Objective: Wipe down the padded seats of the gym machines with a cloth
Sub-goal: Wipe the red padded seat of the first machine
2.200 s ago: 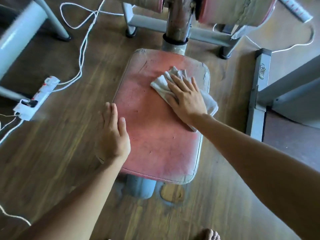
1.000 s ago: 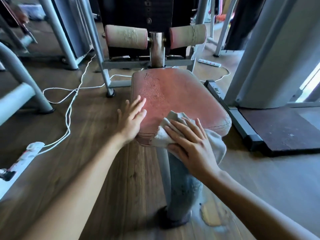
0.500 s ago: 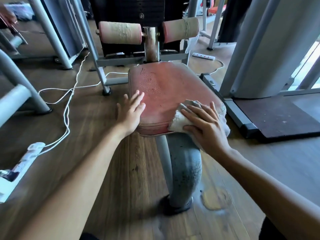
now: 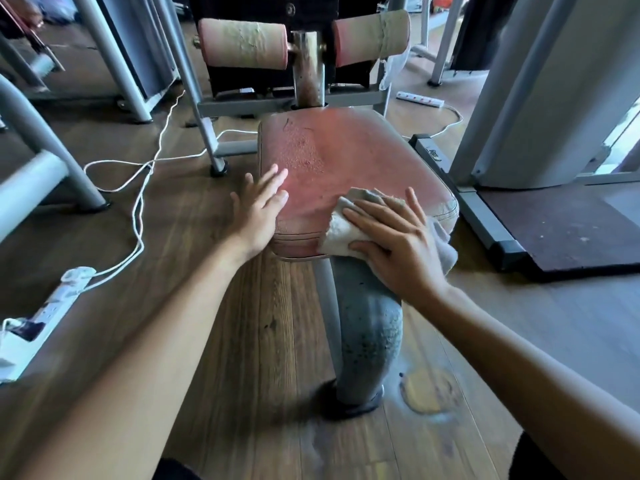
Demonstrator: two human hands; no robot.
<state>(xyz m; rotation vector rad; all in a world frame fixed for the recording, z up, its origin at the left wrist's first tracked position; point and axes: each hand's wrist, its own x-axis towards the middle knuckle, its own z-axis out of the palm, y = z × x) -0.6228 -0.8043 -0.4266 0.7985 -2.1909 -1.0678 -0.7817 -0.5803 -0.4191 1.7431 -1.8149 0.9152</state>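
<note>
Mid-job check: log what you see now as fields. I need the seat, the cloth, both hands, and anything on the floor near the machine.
seat: red padded seat, worn, rough patch at far left
cloth: pale cloth draped over the seat's near right edge
right hand: fingers spread flat, pressing the cloth onto the seat
left hand: open, resting on the seat's left edge, holding nothing
behind seat: two padded rollers, untouched
floor, left: white cable and power strip

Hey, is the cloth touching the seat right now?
Touching. The head view shows the right hand pressing the cloth flat on the seat's near right corner, with the cloth draping over the front edge.
</note>
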